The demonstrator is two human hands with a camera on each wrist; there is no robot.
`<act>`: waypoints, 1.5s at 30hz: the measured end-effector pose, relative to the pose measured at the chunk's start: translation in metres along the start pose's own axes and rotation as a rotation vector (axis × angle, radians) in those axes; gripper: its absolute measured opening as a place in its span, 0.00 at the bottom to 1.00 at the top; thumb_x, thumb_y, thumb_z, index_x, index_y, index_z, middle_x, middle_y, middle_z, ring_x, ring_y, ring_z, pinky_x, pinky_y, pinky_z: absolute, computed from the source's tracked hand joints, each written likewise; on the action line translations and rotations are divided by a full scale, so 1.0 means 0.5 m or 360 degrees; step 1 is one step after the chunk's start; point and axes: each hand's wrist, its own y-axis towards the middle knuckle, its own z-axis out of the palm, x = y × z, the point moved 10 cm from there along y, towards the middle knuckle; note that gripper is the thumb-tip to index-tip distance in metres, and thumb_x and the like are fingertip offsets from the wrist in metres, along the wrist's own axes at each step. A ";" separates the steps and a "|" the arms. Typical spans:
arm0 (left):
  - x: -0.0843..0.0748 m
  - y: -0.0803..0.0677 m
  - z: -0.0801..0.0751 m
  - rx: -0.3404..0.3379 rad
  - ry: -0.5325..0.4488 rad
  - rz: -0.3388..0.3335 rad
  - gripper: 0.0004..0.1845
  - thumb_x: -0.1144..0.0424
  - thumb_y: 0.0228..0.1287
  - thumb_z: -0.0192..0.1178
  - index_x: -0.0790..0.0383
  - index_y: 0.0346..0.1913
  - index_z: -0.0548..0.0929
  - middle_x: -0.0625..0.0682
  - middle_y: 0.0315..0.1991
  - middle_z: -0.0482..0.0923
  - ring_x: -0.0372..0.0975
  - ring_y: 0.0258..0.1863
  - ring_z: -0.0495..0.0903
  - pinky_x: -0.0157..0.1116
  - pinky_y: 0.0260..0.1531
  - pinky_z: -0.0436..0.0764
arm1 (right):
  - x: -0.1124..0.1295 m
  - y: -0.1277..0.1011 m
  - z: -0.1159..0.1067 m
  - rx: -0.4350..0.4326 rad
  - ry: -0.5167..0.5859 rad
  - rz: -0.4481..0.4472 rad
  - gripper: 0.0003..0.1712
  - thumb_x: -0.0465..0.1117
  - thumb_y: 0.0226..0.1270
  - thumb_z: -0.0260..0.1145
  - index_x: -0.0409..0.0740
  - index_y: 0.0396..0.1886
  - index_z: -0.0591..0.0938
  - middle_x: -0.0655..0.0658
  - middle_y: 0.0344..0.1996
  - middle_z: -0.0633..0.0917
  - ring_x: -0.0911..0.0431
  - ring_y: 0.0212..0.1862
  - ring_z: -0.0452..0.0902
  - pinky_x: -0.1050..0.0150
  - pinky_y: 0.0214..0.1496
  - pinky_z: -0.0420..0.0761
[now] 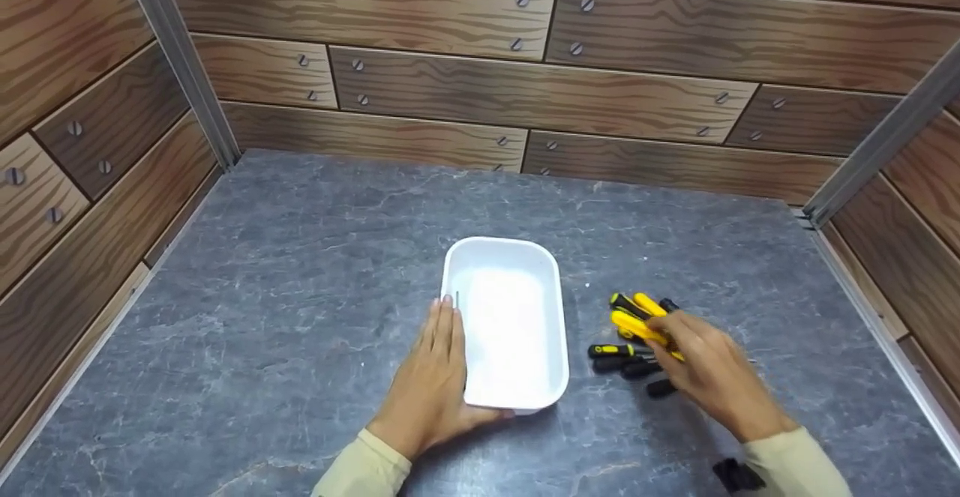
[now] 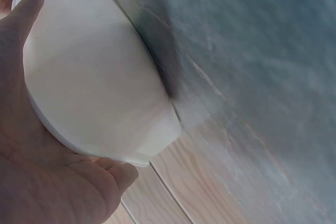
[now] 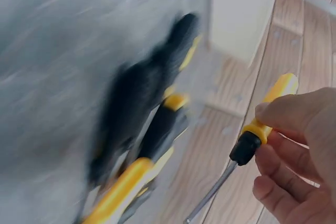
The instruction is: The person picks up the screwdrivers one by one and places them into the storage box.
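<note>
Right hand (image 3: 294,156) pinching yellow screwdriver (image 3: 262,124), left hand (image 1: 431,384) against white tub (image 1: 510,324)

tub (image 1: 510,287): smooth white plastic, faint sheen
screwdriver (image 3: 265,119): glossy yellow and black plastic handle, bare metal shaft
table (image 1: 300,257): matt grey, stone-patterned
walls (image 1: 450,70): printed wood grain
sleeves (image 1: 367,471): cream cloth
</note>
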 end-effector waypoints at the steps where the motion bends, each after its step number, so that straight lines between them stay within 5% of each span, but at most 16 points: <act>1: 0.000 0.001 0.001 0.0007 0.0008 -0.0001 0.74 0.18 0.46 0.60 0.84 0.73 0.54 0.77 0.75 0.49 0.64 0.76 0.51 0.51 0.73 0.62 | 0.010 0.013 0.003 -0.0006 0.0028 -0.0026 0.24 0.23 0.41 0.82 0.38 0.40 0.84 0.46 0.33 0.85 0.59 0.30 0.80 0.66 0.28 0.84; 5: -0.001 0.005 0.007 0.0048 0.0045 -0.0011 0.75 0.17 0.46 0.58 0.83 0.74 0.53 0.76 0.76 0.47 0.63 0.77 0.50 0.49 0.74 0.60 | 0.055 0.061 0.016 -0.0039 0.0079 -0.0181 0.21 0.25 0.45 0.81 0.38 0.41 0.84 0.48 0.34 0.85 0.61 0.26 0.77 0.69 0.24 0.81; 11: -0.006 0.011 0.000 0.0024 0.0046 0.0007 0.74 0.17 0.46 0.59 0.83 0.74 0.53 0.76 0.76 0.48 0.63 0.76 0.51 0.49 0.74 0.60 | 0.126 0.119 0.045 -0.0067 0.0072 -0.0414 0.17 0.30 0.50 0.79 0.43 0.38 0.83 0.51 0.34 0.85 0.58 0.25 0.78 0.62 0.22 0.78; 20: -0.009 0.016 0.001 0.0036 0.0132 0.0029 0.73 0.17 0.49 0.55 0.82 0.74 0.54 0.75 0.76 0.49 0.61 0.77 0.51 0.47 0.75 0.59 | 0.214 0.155 0.136 0.0152 0.0115 -0.0649 0.08 0.29 0.60 0.70 0.44 0.38 0.86 0.49 0.38 0.84 0.57 0.26 0.82 0.64 0.26 0.84; 33: -0.001 0.011 0.006 0.0023 0.0210 0.0034 0.73 0.15 0.47 0.54 0.82 0.74 0.57 0.76 0.75 0.51 0.62 0.76 0.51 0.47 0.75 0.58 | 0.290 0.152 0.269 0.0562 0.0224 -0.0808 0.08 0.29 0.55 0.69 0.45 0.32 0.87 0.51 0.34 0.84 0.59 0.32 0.82 0.65 0.35 0.84; 45: 0.004 0.006 0.007 0.0052 0.0216 0.0021 0.73 0.15 0.47 0.53 0.82 0.73 0.57 0.76 0.76 0.50 0.62 0.77 0.51 0.47 0.75 0.57 | 0.303 0.152 0.312 0.0678 0.0417 -0.0789 0.07 0.26 0.57 0.67 0.41 0.30 0.85 0.49 0.32 0.86 0.58 0.33 0.83 0.65 0.37 0.85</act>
